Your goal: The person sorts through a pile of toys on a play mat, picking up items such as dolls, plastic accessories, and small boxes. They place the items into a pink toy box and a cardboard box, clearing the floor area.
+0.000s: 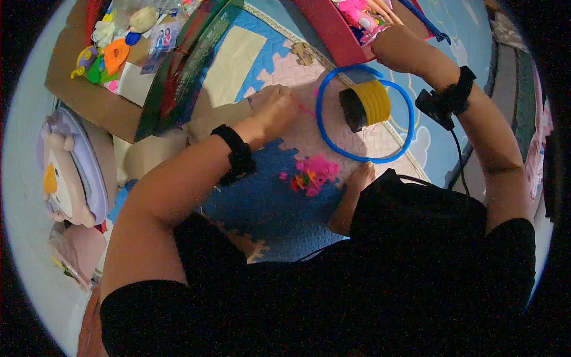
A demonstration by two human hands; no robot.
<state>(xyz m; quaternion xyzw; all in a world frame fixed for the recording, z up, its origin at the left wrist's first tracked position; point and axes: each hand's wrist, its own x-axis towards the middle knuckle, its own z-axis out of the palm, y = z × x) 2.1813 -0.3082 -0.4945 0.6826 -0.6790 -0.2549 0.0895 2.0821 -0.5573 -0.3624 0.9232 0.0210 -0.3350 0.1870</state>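
Observation:
My left hand (279, 105) is low over the pink foam mat (294, 73), fingers curled and partly hidden. A thin pink strip (308, 110) lies just beyond its fingertips. My right hand (395, 49) is at the near corner of a red box (332, 33) that holds pink toys (354, 11). Its fingers are hidden, so whether it grips anything does not show. A blue plastic hoop (319, 111) lies between my hands, with a yellow ribbed object with a black end (377, 102) inside its ring. Nearer my body, small pink, red and orange pieces (316, 172) form a pile on the blue mat (276, 196).
At the left stands an open cardboard box (96, 109) of mixed toys, including an orange plastic piece (116, 56). A lilac plastic basin (96, 178) leans beside it. My bare foot (354, 192) rests near the hoop. A black cable (459, 156) hangs from my right wrist.

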